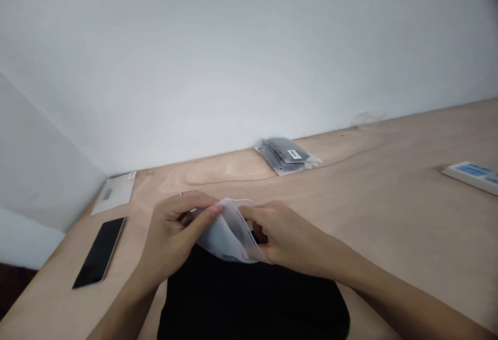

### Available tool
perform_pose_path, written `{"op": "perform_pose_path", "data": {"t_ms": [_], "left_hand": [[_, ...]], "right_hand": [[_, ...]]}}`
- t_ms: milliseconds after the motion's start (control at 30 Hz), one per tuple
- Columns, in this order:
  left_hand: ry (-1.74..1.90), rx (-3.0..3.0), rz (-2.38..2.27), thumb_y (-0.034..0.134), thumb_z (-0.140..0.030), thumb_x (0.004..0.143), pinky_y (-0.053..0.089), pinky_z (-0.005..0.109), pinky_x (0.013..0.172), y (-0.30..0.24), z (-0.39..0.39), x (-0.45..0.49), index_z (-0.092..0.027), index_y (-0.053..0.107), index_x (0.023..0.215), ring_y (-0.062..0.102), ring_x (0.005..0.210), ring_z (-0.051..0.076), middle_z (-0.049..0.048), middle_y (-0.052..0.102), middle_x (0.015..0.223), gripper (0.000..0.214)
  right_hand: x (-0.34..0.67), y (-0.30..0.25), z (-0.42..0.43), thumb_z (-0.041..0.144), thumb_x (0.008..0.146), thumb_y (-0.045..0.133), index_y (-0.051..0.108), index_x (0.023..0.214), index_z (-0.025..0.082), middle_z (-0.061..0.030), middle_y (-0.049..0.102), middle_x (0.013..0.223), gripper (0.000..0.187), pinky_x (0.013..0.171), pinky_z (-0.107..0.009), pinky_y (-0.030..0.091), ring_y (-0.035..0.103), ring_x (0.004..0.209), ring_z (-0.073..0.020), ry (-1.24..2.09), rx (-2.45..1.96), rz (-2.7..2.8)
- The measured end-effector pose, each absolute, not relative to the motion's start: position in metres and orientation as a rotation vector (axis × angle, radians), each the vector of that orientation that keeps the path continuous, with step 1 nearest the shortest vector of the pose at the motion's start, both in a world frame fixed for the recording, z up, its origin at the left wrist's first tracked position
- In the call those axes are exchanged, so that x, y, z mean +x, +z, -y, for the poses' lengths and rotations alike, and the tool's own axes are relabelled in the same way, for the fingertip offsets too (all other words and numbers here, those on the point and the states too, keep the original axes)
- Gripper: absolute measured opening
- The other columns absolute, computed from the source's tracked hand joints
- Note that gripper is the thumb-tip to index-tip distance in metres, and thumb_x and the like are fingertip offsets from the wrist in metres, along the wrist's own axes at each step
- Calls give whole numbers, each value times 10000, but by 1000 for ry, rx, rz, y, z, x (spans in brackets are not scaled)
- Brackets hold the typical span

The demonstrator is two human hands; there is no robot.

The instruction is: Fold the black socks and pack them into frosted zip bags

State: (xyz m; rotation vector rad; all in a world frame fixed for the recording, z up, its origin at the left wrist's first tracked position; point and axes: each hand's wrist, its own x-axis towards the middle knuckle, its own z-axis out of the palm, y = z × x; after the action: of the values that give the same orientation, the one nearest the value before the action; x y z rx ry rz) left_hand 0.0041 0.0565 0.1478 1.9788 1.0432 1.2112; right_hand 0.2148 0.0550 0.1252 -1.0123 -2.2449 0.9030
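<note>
A frosted, see-through plastic bag is held between both hands in the middle of the head view. My left hand, with a ring on one finger, pinches the bag's left edge between thumb and fingers. On the other side my right hand has its fingers curled at the bag's open edge. Some of those fingertips are hidden, and something small and dark shows beside them that I cannot make out. Below the bag is a plain black shape, cut off by the bottom of the view.
Several packed dark items in clear bags lie stacked near the wall. A flat bag with a label lies at the back left, behind a black phone. A white object with blue patches rests on the wooden table.
</note>
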Motion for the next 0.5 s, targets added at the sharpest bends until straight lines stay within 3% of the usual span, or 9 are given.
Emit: {"op": "perform_pose_path", "data": {"t_ms": [167,267,400,500], "left_hand": [[1114,1929,-1055,671,-290,926,496,246,587,141,-61,4,-181,755,768,668,681,173,31,746,742,210],[911,1996,-1038,692,-346,917,530,273,663,139,-70,-8,-172,756,941,685,789,201,50,760,883,187],[579,1998,-883,823,-339,807,561,353,876,131,-86,-24,-192,722,1124,691,1014,251,72,750,1131,364],[499,1821,-863,793,-355,829,587,340,823,126,-97,-35,-185,727,1062,715,952,234,71,760,1070,296]], "right_hand": [[215,120,-59,123,838,596,588,760,197,37,639,786,108,602,-232,384,560,671,-114,1019,-855,2332],[218,116,-63,186,846,590,589,732,195,35,586,693,115,551,-237,372,518,607,-119,1064,-875,2226],[225,114,-71,348,867,639,676,789,201,-6,662,741,170,579,-266,456,610,676,-178,1253,-947,1989],[235,112,-81,424,780,745,723,794,204,-32,715,762,222,590,-292,510,658,701,-214,1328,-1016,1744]]}}
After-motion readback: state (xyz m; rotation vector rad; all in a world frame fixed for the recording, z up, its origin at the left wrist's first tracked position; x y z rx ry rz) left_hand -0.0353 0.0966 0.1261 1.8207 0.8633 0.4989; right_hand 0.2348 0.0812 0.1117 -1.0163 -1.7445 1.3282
